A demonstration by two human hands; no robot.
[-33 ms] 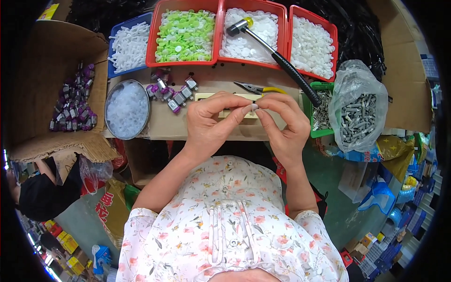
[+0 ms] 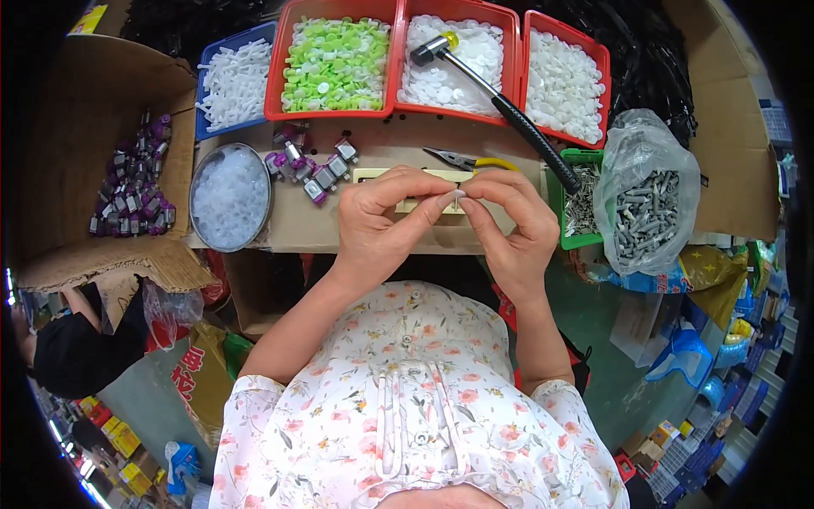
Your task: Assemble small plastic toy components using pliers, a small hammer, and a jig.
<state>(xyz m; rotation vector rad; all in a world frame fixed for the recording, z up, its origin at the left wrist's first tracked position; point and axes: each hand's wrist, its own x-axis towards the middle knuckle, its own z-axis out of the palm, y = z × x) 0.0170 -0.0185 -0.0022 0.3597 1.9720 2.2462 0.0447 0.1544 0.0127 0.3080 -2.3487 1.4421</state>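
Observation:
Over the front of the table my left hand (image 2: 388, 212) and my right hand (image 2: 514, 219) meet fingertip to fingertip. Both pinch at one small spot, where a bit of something pale shows; the fingers hide most of it, so its kind cannot be made out. Just behind the fingers lies a cream-coloured block or fixture (image 2: 366, 175), partly covered by my hands. Pliers with yellow handles (image 2: 462, 159) rest beyond it. Small metal-and-purple parts (image 2: 312, 170) lie in a loose group to the left of my left hand.
Along the back stand a blue bin (image 2: 203, 125), red bins (image 2: 273, 93) of green and white plastic pieces, and a hammer (image 2: 509, 110) across them. A bowl (image 2: 193, 208) and a cardboard box (image 2: 76, 76) are left. A green tray (image 2: 585, 241) and a plastic bag (image 2: 612, 216) of metal parts sit right.

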